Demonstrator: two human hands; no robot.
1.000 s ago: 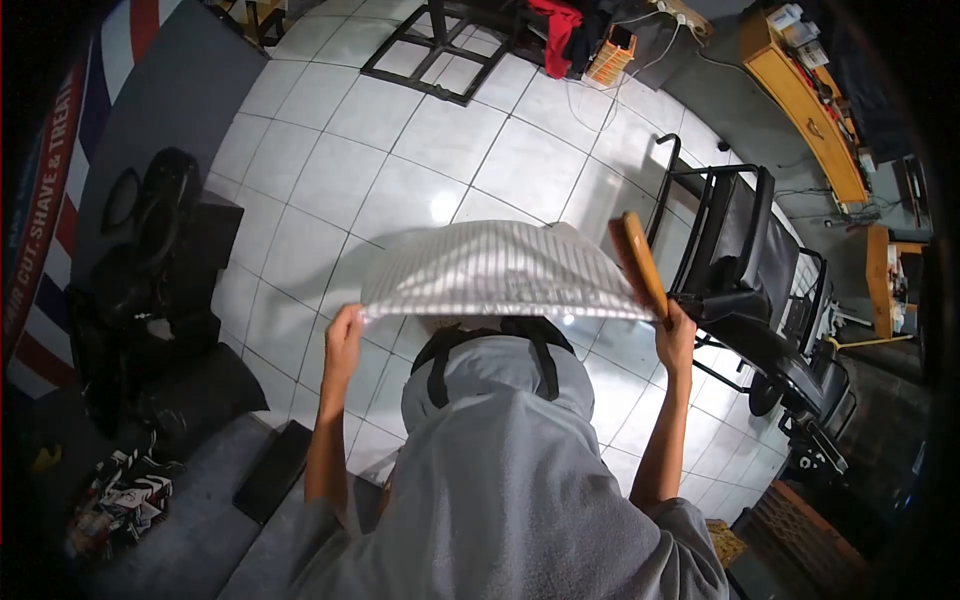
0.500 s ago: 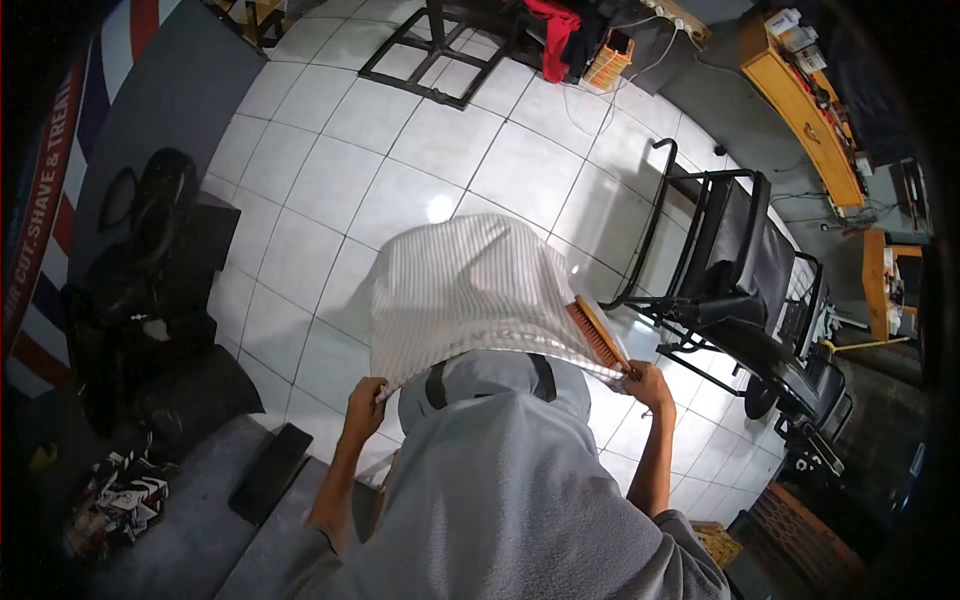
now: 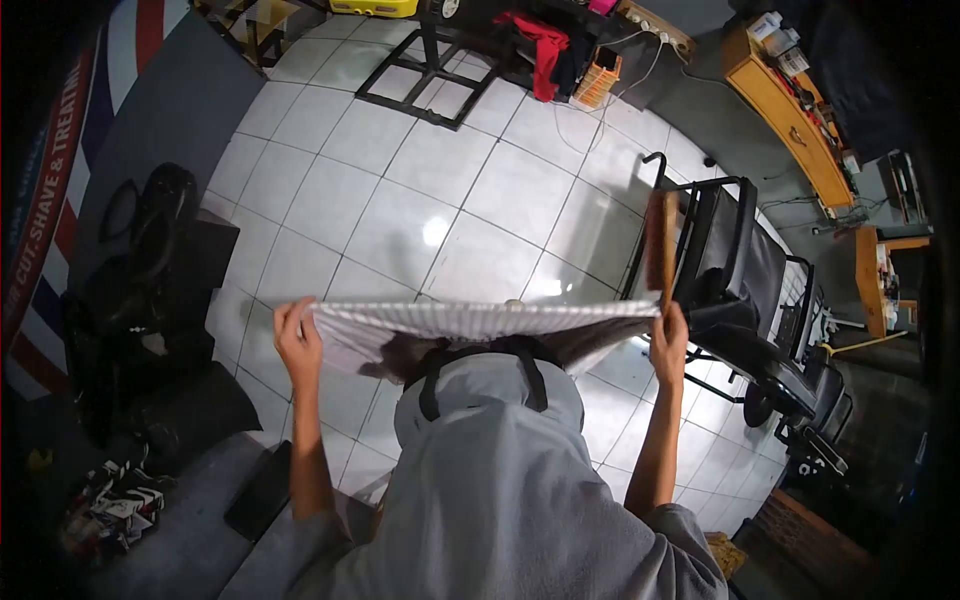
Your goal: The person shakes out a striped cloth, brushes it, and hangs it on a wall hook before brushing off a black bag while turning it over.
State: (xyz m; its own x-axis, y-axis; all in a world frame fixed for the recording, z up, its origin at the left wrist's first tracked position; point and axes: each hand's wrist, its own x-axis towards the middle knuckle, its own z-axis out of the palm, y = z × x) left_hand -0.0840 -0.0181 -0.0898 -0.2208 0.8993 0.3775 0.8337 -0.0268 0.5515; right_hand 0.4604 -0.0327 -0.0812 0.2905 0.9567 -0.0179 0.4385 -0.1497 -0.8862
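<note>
A striped white cloth (image 3: 480, 320) is stretched between my two hands, its top edge nearly straight across the front of my body. My left hand (image 3: 299, 335) pinches one corner with closed fingers. Closed around the handle of a brush (image 3: 660, 240) is my right hand (image 3: 669, 340), which also holds the cloth's other corner. The brush points away from me, with its brown bristles facing left and its wooden back facing right.
A black barber chair (image 3: 735, 250) stands at the right, with a wooden drawer unit (image 3: 790, 125) beyond it. A black metal frame (image 3: 425, 85) lies on the tiled floor ahead. Dark seats (image 3: 150, 330) and a striped banner (image 3: 50, 200) are at the left.
Both hands have moved forward and farther apart. The cloth, earlier spread out and hanging forward, is now pulled taut between them. The brush has swung from slanting to nearly upright.
</note>
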